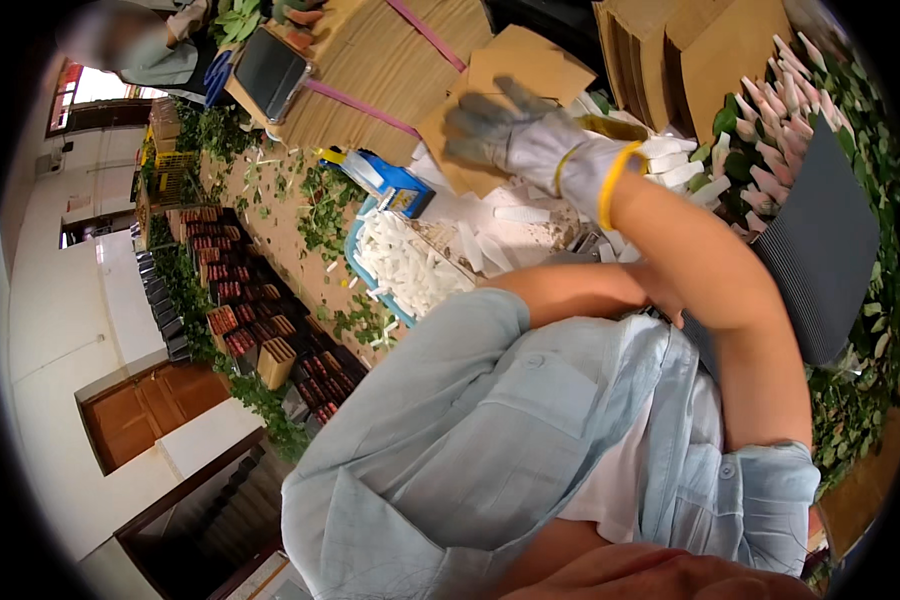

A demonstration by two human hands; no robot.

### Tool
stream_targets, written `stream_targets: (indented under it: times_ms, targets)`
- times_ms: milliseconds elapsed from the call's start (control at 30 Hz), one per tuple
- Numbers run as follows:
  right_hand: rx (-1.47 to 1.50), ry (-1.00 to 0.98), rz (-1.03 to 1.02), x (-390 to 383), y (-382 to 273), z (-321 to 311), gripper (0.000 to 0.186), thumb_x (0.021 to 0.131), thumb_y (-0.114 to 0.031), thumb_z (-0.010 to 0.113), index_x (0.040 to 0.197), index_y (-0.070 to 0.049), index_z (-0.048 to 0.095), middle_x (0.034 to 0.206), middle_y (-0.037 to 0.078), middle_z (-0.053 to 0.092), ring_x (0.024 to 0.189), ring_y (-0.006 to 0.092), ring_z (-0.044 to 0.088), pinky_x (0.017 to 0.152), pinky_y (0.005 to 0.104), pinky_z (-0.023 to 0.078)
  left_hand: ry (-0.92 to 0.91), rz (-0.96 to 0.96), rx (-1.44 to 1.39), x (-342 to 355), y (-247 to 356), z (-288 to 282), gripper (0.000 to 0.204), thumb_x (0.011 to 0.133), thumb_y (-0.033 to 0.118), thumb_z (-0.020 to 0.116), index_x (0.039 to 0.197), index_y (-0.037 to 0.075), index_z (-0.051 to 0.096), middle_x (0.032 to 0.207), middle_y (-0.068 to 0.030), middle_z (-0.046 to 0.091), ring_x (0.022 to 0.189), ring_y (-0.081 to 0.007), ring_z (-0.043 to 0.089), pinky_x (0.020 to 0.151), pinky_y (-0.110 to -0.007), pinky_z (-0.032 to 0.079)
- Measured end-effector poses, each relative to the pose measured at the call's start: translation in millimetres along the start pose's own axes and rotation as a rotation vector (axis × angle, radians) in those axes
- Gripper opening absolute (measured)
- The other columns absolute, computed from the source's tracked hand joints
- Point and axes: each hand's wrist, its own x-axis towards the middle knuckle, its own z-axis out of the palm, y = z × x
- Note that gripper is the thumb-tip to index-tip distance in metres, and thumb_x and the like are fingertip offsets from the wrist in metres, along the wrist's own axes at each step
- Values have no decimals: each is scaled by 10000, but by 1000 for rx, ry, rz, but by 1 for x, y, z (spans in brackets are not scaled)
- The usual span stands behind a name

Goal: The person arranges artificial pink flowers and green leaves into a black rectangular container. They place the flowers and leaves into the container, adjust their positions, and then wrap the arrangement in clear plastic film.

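My right hand (pixel 515 135) wears a pale grey work glove with a yellow cuff band. Its fingers are spread over a piece of brown cardboard (pixel 515 70), slightly blurred. Bent across my front, my left forearm (pixel 580 290) passes behind the right one. My left hand (pixel 665 293) is mostly hidden there, so its fingers cannot be made out. Near the right hand is a blue tape dispenser (pixel 400 188). A light blue tub (pixel 351 245) holds many short white pieces (pixel 405 255). Several longer white pieces (pixel 480 245) lie beside it.
At the right stand leafy stems with pink-white wrapped tips (pixel 770 150), beside a dark ridged board (pixel 825 245). Folded cardboard (pixel 660 65) stands behind. A dark-screened device (pixel 270 72) sits upper left, near another person (pixel 160 60). Loose leaves and filled crates (pixel 235 290) lie farther left.
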Motion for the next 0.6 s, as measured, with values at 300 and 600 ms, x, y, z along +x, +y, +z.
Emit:
stream_targets:
  times_ms: [300, 600]
  targets:
    - [596, 72, 787, -133, -37, -269, 311, 928, -99, 504, 1202, 36, 565, 1232, 216, 592, 1074, 346, 615, 939, 437, 500, 216, 124, 325, -16, 19, -44, 830, 689, 562, 765, 1430, 418, 421, 1576, -132, 247, 1440, -373, 235, 1118, -512, 307]
    - [1331, -32, 1561, -269, -141, -314, 256, 925, -149, 633, 1102, 32, 598, 1036, 109, 690, 904, 179, 692, 762, 254, 554, 190, 15, 301, -23, 42, -53, 688, 761, 437, 756, 1391, 390, 482, 1596, -106, 176, 1473, -359, 123, 1134, -475, 319]
